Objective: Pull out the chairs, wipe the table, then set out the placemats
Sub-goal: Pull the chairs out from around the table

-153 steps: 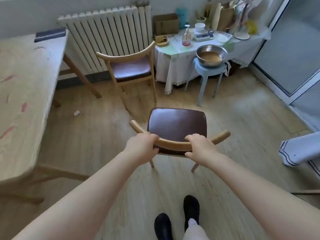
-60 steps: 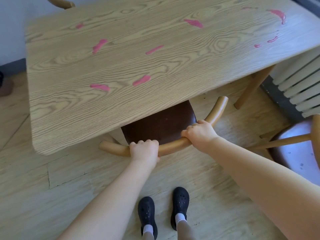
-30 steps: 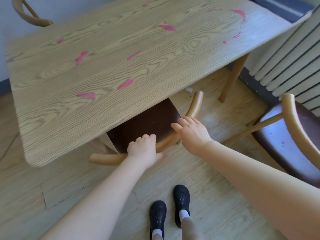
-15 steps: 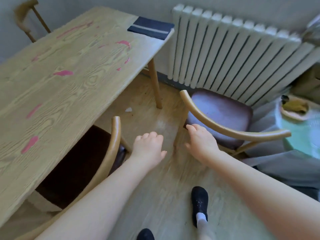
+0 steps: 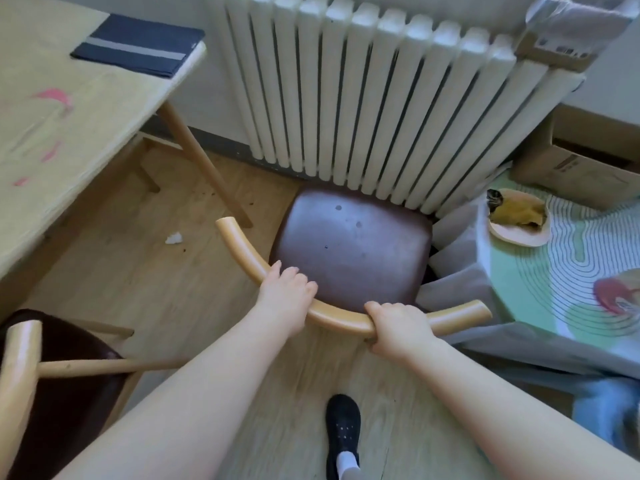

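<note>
A wooden chair (image 5: 349,247) with a brown seat stands in front of the radiator, its curved backrest toward me. My left hand (image 5: 285,292) grips the left part of the backrest and my right hand (image 5: 398,327) grips the right part. The wooden table (image 5: 52,133) with pink smears is at the left. Folded dark blue placemats (image 5: 138,45) lie on its far corner. Another chair (image 5: 41,382) with a dark seat is at the lower left, beside the table.
A white radiator (image 5: 381,98) runs along the wall behind the chair. A side table with a patterned cloth (image 5: 571,271), a small plate (image 5: 519,220) and a cardboard box (image 5: 588,161) is at the right. A scrap of paper (image 5: 173,238) lies on the floor.
I have let go of the chair at the table and turned right. Both hands, open half a second ago, now grip the backrest of the chair by the radiator.
</note>
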